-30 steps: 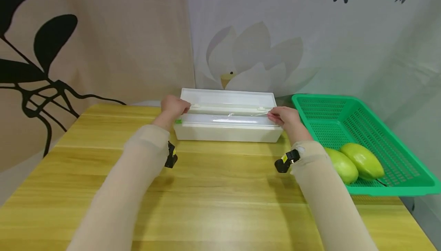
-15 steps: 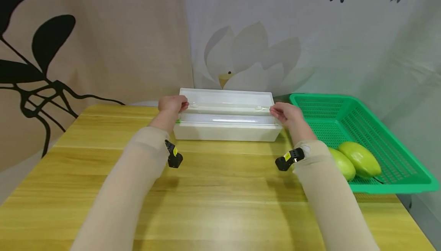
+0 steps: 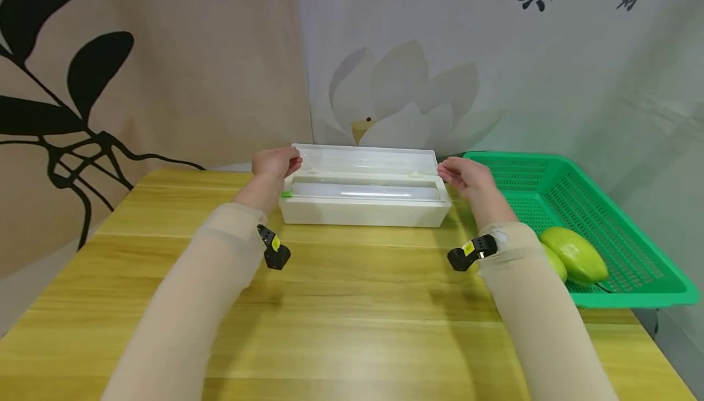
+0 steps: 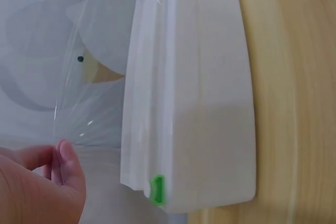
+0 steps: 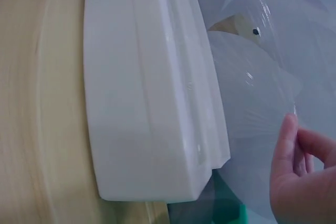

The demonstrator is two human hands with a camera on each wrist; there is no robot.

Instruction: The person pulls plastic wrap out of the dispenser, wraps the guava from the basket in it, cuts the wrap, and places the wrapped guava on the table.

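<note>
A white cling film dispenser [image 3: 365,214] stands at the back of the table with its lid raised. A roll of film lies inside, and a green tab [image 4: 157,190] marks its left end. Clear cling film [image 4: 97,114] stretches up out of the box in both wrist views. My left hand [image 3: 274,165] pinches one corner of the film between thumb and fingers, above the left end of the box. My right hand [image 3: 467,175] pinches the other corner above the right end. The film's edge runs taut between both hands.
On the right, a green plastic basket [image 3: 632,300] holds green fruit [image 3: 574,255], partly hidden by the right sleeve. A printed curtain [image 3: 220,58] hangs close behind the box. The wooden table [image 3: 352,315] extends in front.
Both hands have risen and moved slightly apart, drawing film up from the box. The left hand has gone from the box's edge to pinching the film. The camera view has shifted slightly.
</note>
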